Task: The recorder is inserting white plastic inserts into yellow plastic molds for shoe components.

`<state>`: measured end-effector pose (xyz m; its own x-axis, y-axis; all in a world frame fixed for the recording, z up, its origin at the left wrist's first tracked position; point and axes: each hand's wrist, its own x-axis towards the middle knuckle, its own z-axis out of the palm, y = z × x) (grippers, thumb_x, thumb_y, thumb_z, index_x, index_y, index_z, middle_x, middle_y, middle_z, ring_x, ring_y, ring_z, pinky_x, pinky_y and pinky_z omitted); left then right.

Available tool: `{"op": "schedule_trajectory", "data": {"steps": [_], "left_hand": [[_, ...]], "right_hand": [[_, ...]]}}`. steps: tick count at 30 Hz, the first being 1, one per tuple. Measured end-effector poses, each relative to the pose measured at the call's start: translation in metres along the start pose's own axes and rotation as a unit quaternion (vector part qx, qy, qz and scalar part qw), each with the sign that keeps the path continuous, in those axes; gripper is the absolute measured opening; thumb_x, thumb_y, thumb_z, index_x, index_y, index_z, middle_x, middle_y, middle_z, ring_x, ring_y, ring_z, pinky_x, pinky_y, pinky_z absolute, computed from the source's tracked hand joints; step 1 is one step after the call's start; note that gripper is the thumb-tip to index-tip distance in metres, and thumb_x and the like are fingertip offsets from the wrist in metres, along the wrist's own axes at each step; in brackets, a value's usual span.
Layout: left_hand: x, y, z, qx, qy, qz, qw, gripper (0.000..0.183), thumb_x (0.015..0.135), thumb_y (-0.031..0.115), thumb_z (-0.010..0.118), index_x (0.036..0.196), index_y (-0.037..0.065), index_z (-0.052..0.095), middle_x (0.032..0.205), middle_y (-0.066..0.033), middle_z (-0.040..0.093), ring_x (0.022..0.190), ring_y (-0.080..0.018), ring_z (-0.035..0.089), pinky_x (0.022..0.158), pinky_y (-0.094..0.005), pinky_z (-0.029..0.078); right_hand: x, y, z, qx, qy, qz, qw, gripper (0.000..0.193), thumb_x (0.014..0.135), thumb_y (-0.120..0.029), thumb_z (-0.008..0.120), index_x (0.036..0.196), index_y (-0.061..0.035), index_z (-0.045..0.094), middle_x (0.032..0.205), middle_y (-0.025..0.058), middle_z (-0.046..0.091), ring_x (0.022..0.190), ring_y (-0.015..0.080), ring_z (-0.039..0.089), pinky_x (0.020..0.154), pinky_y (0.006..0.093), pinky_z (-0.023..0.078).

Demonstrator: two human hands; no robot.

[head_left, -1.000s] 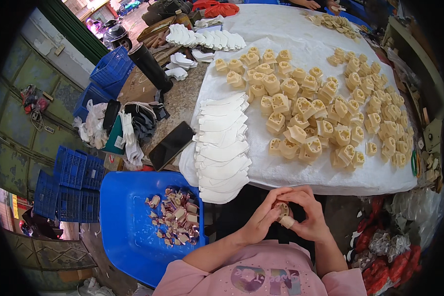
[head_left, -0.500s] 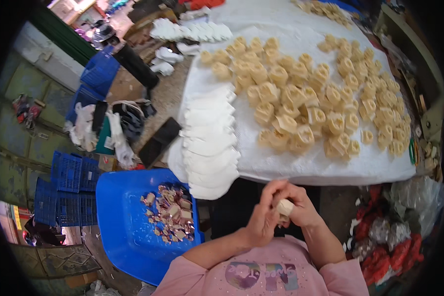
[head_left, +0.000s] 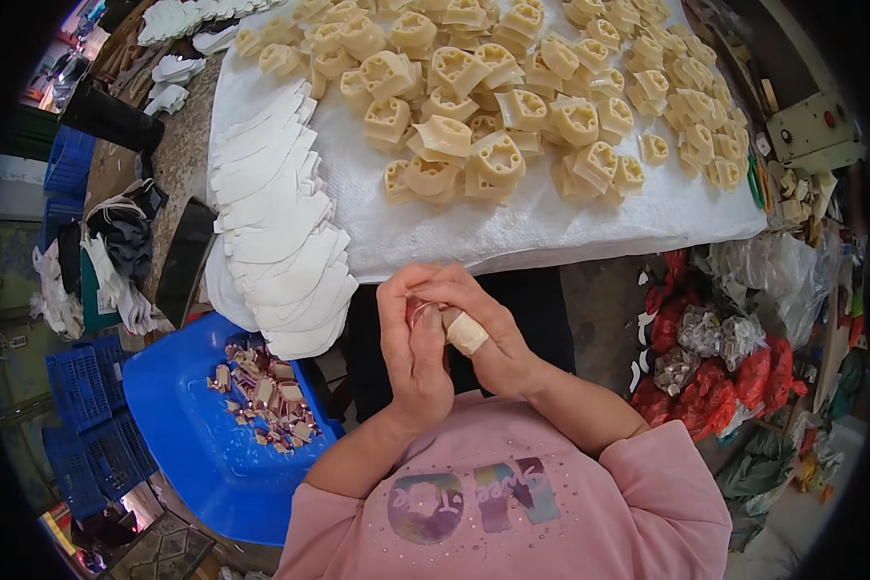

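Observation:
Just in front of my chest, both hands come together around a small cream moulded piece (head_left: 467, 333). My right hand (head_left: 498, 350) wraps its fingers over it, and one pale end sticks out by the thumb. My left hand (head_left: 414, 362) is closed against the other side, its thumb pressed inward. Between the fingers a bit of something reddish and shiny shows, mostly covered. On the white-covered table (head_left: 425, 237) beyond lie many similar cream moulded pieces (head_left: 493, 166), hollow and with small holes.
Overlapping white curved sheets (head_left: 280, 242) line the table's left side. Below them, a blue tub (head_left: 203, 474) holds shiny pinkish metallic blocks (head_left: 266, 391). A dark flat object (head_left: 186, 261) leans at the left. Red plastic bags (head_left: 710, 396) are heaped at the right, near a metal machine housing (head_left: 814, 133).
The view has shifted, so the table sits higher and the tub farther left. My hands stay together around the cream piece, with the fingers now wrapped more closely.

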<state>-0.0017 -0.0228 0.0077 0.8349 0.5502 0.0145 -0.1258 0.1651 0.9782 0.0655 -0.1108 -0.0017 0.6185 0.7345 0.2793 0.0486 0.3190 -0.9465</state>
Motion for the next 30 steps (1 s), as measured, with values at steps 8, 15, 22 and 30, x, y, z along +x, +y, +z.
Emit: {"op": "schedule_trajectory", "data": {"steps": [8,15,22,30], "left_hand": [[0.006,0.007,-0.004,-0.204,-0.069,-0.125,0.969,0.066,0.093,0.055,0.036,0.141,0.012,0.02,0.114,-0.0097,0.048,0.099,-0.0165,0.052,0.085,-0.0314,0.044],[0.014,0.002,-0.019,-0.202,-0.137,-0.086,0.966,0.082,0.087,0.071,0.022,0.145,0.014,0.011,0.105,-0.0079,0.055,0.085,-0.0154,0.055,0.062,-0.0278,0.045],[0.017,0.0,-0.03,0.237,-0.175,0.176,0.939,0.094,0.087,0.062,0.041,0.142,-0.003,0.001,0.101,-0.0149,0.053,0.083,-0.0213,0.057,0.075,-0.0319,0.047],[0.011,0.01,-0.042,0.087,-0.14,-0.013,0.986,0.057,0.083,0.018,0.07,0.126,-0.003,0.039,0.106,-0.0101,0.052,0.1,-0.0152,0.052,0.084,-0.0262,0.044]], "right_hand": [[0.003,0.006,-0.009,-0.039,0.018,0.012,0.999,0.036,0.095,-0.024,0.042,0.124,-0.0031,0.05,0.105,0.0123,0.053,0.089,0.0228,0.055,0.079,0.03,0.044],[0.015,-0.015,-0.02,-0.049,0.054,0.082,0.994,0.037,0.094,-0.029,0.051,0.121,-0.0042,0.052,0.087,0.0091,0.051,0.069,0.0182,0.056,0.06,0.0323,0.046],[0.033,-0.042,-0.02,-0.323,-0.067,0.171,0.928,0.029,0.081,-0.027,0.066,0.088,-0.0011,0.058,0.076,0.0099,0.056,0.063,0.0259,0.058,0.059,0.0357,0.045],[0.019,-0.016,-0.027,-0.046,-0.004,0.137,0.989,0.024,0.091,-0.027,0.054,0.096,-0.0034,0.059,0.076,0.0024,0.054,0.065,0.0117,0.053,0.059,0.0261,0.044]]}}
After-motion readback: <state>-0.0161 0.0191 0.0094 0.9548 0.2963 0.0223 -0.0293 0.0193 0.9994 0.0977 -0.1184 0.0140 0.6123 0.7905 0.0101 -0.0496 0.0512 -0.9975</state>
